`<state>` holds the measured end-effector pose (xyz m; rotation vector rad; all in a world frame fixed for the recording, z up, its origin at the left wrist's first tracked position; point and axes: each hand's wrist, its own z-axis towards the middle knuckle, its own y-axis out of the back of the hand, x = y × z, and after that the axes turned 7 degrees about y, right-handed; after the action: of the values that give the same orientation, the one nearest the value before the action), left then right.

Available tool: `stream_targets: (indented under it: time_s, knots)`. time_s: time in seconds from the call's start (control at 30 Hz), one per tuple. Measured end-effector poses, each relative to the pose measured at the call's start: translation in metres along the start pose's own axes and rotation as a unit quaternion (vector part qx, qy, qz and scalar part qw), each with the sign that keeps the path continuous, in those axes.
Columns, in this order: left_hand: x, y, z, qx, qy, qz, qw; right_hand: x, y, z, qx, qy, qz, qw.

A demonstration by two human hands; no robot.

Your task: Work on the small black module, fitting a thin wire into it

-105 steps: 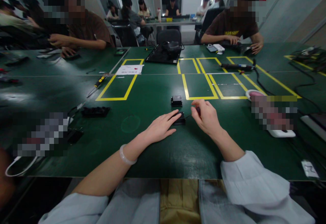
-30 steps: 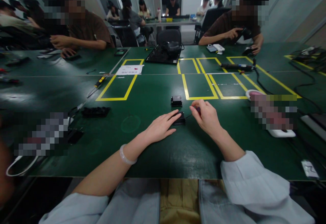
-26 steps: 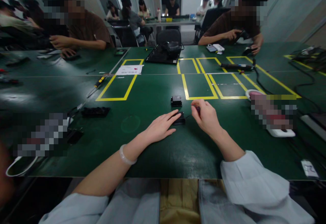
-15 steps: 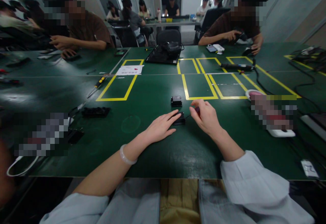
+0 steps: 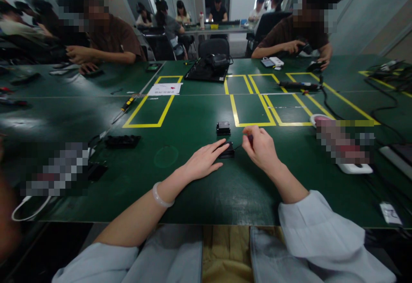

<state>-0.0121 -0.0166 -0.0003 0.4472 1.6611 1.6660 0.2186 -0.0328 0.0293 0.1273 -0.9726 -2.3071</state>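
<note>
My left hand (image 5: pixel 203 161) lies flat on the green table (image 5: pixel 193 188), fingers stretched out, fingertips resting on a small black part (image 5: pixel 228 151). My right hand (image 5: pixel 261 148) is closed in a pinch around a thin tool with a dark reddish handle (image 5: pixel 250 138); its thin tip points at the black part. A second small black part (image 5: pixel 223 128) sits just beyond, apart from both hands.
Yellow tape rectangles (image 5: pixel 254 107) mark the table. A black tray-like piece (image 5: pixel 122 141) lies left, a yellow-handled screwdriver (image 5: pixel 125 106) farther back, a white sheet (image 5: pixel 165 88) and a black device (image 5: pixel 209 67) beyond. Cables (image 5: pixel 334 107) run right. Other people sit across the table.
My hands have barely moved; the right hand shifts slightly over the black part. The person at the far right lifted a hand from the table and holds a dark object.
</note>
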Motion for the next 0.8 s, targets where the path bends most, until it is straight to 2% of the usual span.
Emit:
stream_targets:
  time_s: [0.57, 0.8]
  knots:
    - [0.0005, -0.0026, 0.0002, -0.008, -0.003, 0.002, 1.0, 0.0027, 0.0016, 0.0005, 0.002, 0.025, 0.001, 1.0]
    - [0.0013, -0.0034, 0.0001, -0.009, -0.006, 0.001, 1.0, 0.0048, 0.0027, 0.002, 0.002, 0.01, 0.006, 1.0]
